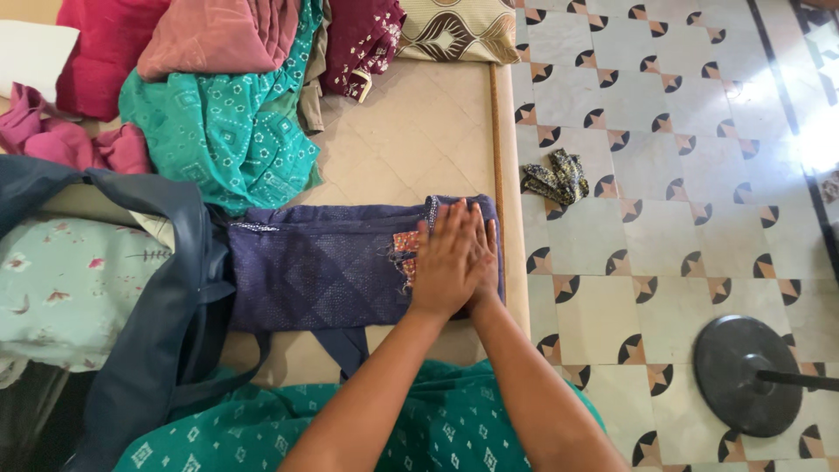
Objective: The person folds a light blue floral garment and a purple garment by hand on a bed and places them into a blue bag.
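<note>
We look down on a cream quilted bed surface [419, 140] with a raised edge along its right side. At the far left a dark blue bag [166, 306] with long straps lies over a pale green floral cloth [61, 288]. Behind them we see a heap of clothes: pink cloth [61, 140], a red garment [105, 52], a dusty rose piece [218, 35], a teal printed cloth [218, 131] spilling forward, and a maroon embroidered garment [358, 39]. A patterned beige pillow [459, 31] sits at the back edge.

In the middle, near the bed's right edge, lies a folded purple garment [323, 267], touching the bag on its left. Our left hand [446, 262] lies flat, fingers straight and together, on the garment's right end. Our right hand [483, 253] lies partly under it, also flat; both hands press down together, gripping nothing. The forearms reach in from below, above a teal printed lap.

To the right, the tiled floor [682, 175] carries a small dark patterned cloth [555, 179] just beside the bed, and a round black stand base [747, 376] farther off.
</note>
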